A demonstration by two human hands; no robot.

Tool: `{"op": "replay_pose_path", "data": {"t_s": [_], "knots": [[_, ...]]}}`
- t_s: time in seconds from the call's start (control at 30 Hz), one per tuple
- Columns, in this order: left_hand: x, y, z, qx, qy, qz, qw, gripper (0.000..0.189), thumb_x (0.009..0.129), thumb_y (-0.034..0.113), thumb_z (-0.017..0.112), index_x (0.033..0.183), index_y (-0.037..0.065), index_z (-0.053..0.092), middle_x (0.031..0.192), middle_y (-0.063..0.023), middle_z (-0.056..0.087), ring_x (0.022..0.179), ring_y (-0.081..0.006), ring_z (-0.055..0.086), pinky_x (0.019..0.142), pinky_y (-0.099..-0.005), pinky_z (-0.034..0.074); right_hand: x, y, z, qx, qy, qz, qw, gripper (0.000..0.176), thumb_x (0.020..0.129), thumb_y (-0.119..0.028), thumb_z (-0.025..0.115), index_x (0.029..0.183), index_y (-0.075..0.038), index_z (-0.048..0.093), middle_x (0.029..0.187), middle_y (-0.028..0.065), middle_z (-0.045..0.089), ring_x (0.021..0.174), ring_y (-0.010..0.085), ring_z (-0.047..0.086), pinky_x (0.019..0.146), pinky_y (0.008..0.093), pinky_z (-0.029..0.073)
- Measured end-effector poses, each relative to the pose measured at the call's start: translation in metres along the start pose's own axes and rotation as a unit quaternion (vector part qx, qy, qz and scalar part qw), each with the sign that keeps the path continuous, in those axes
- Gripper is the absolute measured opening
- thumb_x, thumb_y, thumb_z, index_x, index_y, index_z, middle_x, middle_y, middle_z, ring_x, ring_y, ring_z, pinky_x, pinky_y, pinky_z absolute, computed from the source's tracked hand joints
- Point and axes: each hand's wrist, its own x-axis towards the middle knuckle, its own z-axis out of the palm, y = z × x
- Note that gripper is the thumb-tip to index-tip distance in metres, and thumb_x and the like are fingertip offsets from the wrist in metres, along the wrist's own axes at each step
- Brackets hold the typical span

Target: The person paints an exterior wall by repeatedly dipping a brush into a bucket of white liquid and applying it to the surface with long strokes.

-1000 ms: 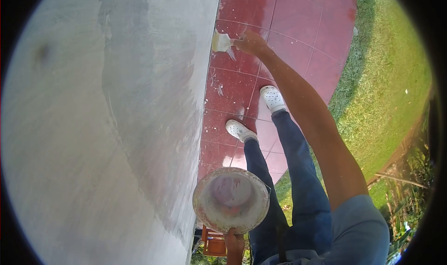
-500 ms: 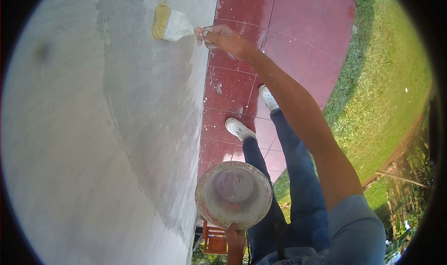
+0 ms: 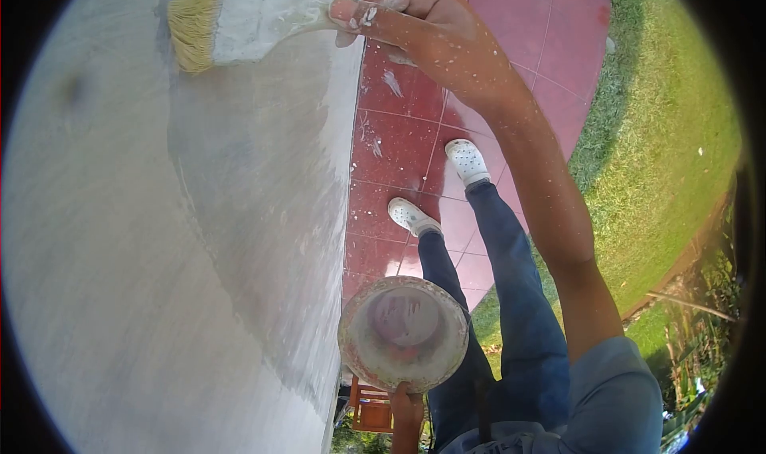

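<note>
My right hand [image 3: 423, 35], spotted with white paint, is closed around the handle of a wide paintbrush [image 3: 255, 19]. The brush has pale yellow bristles and a paint-smeared white body. Its bristles point left over the grey wall [image 3: 104, 254]; whether they touch it is hard to tell. My left hand [image 3: 407, 406] grips the near rim of a round paint bucket [image 3: 371, 349], held in front of my legs. Inside the bucket, whitish paint lies at the bottom and coats the sides.
A darker, wet-looking band [image 3: 231, 159] runs down the wall. Red floor tiles [image 3: 399, 151] with white paint splashes lie along its foot, under my white clogs [image 3: 467, 160]. Grass [image 3: 662, 167] borders the tiles. Behind the bucket, a wooden chair [image 3: 373, 416] shows partly.
The brush and my right hand have moved up and left and look much larger, closer to the camera. The bucket has barely shifted.
</note>
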Motion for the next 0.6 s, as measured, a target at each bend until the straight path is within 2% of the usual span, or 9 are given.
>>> {"op": "replay_pose_path", "data": {"t_s": [0.1, 0.17, 0.23, 0.27, 0.33, 0.43, 0.5, 0.57, 0.6], "knots": [[0.003, -0.004, -0.012, -0.001, 0.009, -0.023, 1.000, 0.062, 0.077, -0.006, 0.050, 0.137, 0.004, 0.039, 0.128, -0.0134, 0.049, 0.115, -0.0304, 0.053, 0.097, -0.0460, 0.046, 0.006, 0.020, 0.015, 0.067, -0.044, 0.010, 0.997, 0.046, 0.092, -0.049, 0.061, 0.090, -0.006, 0.075, 0.053, -0.0044, 0.042, 0.050, 0.0066, 0.036, 0.049, 0.0283, 0.028], [0.002, -0.008, -0.017, 0.019, 0.014, -0.007, 1.000, 0.062, 0.077, -0.006, 0.050, 0.137, 0.004, 0.039, 0.128, -0.0136, 0.049, 0.116, -0.0305, 0.053, 0.097, -0.0461, 0.046, 0.023, 0.080, 0.041, 0.035, -0.105, 0.037, 0.993, 0.044, 0.094, -0.048, 0.060, 0.092, -0.006, 0.074, 0.053, -0.0047, 0.039, 0.049, 0.0069, 0.037, 0.049, 0.0284, 0.031], [0.002, -0.008, -0.012, 0.039, 0.014, 0.008, 0.999, 0.062, 0.077, -0.006, 0.050, 0.137, 0.004, 0.039, 0.129, -0.0138, 0.049, 0.117, -0.0306, 0.052, 0.098, -0.0463, 0.046, 0.032, 0.133, 0.039, 0.020, -0.105, 0.161, 0.981, 0.052, 0.085, -0.058, 0.065, 0.086, -0.007, 0.075, 0.057, 0.0025, 0.053, 0.057, 0.0161, 0.054, 0.056, 0.0342, 0.043], [-0.001, -0.005, -0.004, 0.005, 0.008, 0.004, 1.000, 0.061, 0.077, -0.007, 0.050, 0.137, 0.004, 0.039, 0.129, -0.0138, 0.049, 0.117, -0.0304, 0.052, 0.098, -0.0462, 0.047, 0.041, 0.168, 0.032, 0.020, -0.103, 0.156, 0.982, 0.052, 0.085, -0.058, 0.065, 0.086, -0.007, 0.075, 0.057, 0.0025, 0.053, 0.057, 0.0161, 0.054, 0.056, 0.0342, 0.043], [-0.004, -0.007, -0.008, -0.023, 0.009, -0.002, 1.000, 0.061, 0.077, -0.007, 0.050, 0.136, 0.003, 0.040, 0.129, -0.0138, 0.049, 0.118, -0.0301, 0.052, 0.098, -0.0461, 0.047, 0.046, 0.223, 0.021, -0.316, -0.077, 0.123, 0.937, 0.049, 0.088, -0.052, 0.063, 0.086, -0.004, 0.075, 0.065, 0.0092, 0.064, 0.065, 0.0235, 0.065, 0.064, 0.0386, 0.051], [0.008, -0.014, -0.015, -0.011, 0.011, 0.009, 1.000, 0.061, 0.078, -0.008, 0.050, 0.136, 0.004, 0.040, 0.129, -0.0134, 0.050, 0.118, -0.0297, 0.053, 0.097, -0.0452, 0.047, 0.024, 0.160, 0.032, -0.286, -0.040, 0.099, 0.952, 0.045, 0.090, -0.045, 0.062, 0.083, -0.002, 0.074, 0.073, 0.0159, 0.069, 0.075, 0.0293, 0.070, 0.070, 0.0415, 0.054], [0.004, -0.013, -0.015, -0.031, -0.006, -0.022, 0.999, 0.060, 0.078, -0.009, 0.049, 0.136, 0.004, 0.040, 0.129, -0.0131, 0.050, 0.117, -0.0291, 0.054, 0.096, -0.0441, 0.047, -0.004, 0.090, 0.053, -0.241, 0.013, 0.002, 0.970, 0.045, 0.091, -0.043, 0.062, 0.083, -0.001, 0.073, 0.074, 0.0173, 0.068, 0.068, 0.0293, 0.067, 0.067, 0.0403, 0.053], [0.009, -0.018, -0.029, -0.024, 0.003, -0.030, 0.999, 0.061, 0.078, -0.009, 0.049, 0.136, 0.004, 0.039, 0.129, -0.0130, 0.050, 0.116, -0.0292, 0.054, 0.096, -0.0440, 0.048, -0.040, 0.005, 0.043, -0.111, -0.071, 0.072, 0.989, 0.041, 0.095, -0.038, 0.060, 0.097, 0.000, 0.075, 0.073, 0.0127, 0.070, 0.066, 0.0186, 0.065, 0.063, 0.0310, 0.051], [0.013, -0.021, -0.034, -0.021, 0.007, -0.035, 0.999, 0.061, 0.078, -0.009, 0.049, 0.136, 0.004, 0.039, 0.129, -0.0129, 0.050, 0.116, -0.0293, 0.054, 0.097, -0.0438, 0.048, -0.054, 0.000, 0.046, -0.111, -0.070, 0.073, 0.989, 0.041, 0.095, -0.038, 0.060, 0.097, 0.000, 0.075, 0.073, 0.0127, 0.070, 0.066, 0.0186, 0.065, 0.063, 0.0310, 0.051]]}}
